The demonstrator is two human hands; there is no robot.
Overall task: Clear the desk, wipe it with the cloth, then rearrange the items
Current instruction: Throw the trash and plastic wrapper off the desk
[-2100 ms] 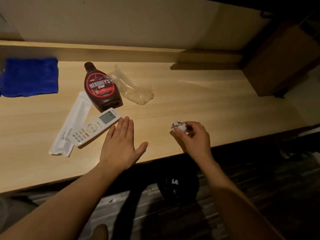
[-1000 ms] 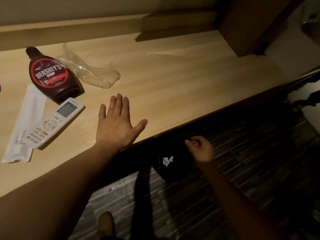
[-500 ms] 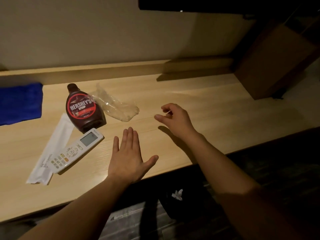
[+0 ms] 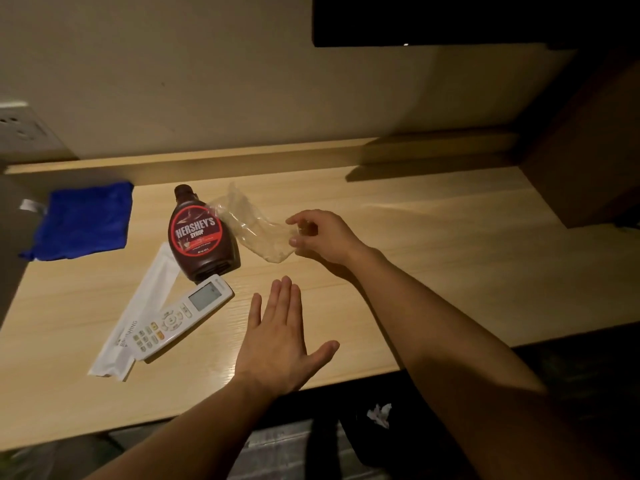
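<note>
A light wooden desk (image 4: 433,271) carries a blue cloth (image 4: 85,220) at the far left. A brown Hershey's syrup bottle (image 4: 201,237) lies flat. Below it sit a white remote (image 4: 183,317) and a long white packet (image 4: 138,306). A crumpled clear plastic wrapper (image 4: 256,230) lies right of the bottle. My right hand (image 4: 329,237) is at the wrapper's right end, thumb and curved fingers apart on either side of its edge. My left hand (image 4: 280,341) rests flat on the desk near the front edge, fingers straight.
Under the desk's front edge a dark bin holds a crumpled white paper (image 4: 379,414). A brown wooden cabinet (image 4: 588,150) bounds the desk on the right. A wall socket (image 4: 20,126) is at the upper left, a dark screen (image 4: 450,19) above.
My right hand held a crumpled paper, dropped it into the bin below the desk, then came back up and moved left to the plastic wrapper. My left hand stayed flat on the desk.
</note>
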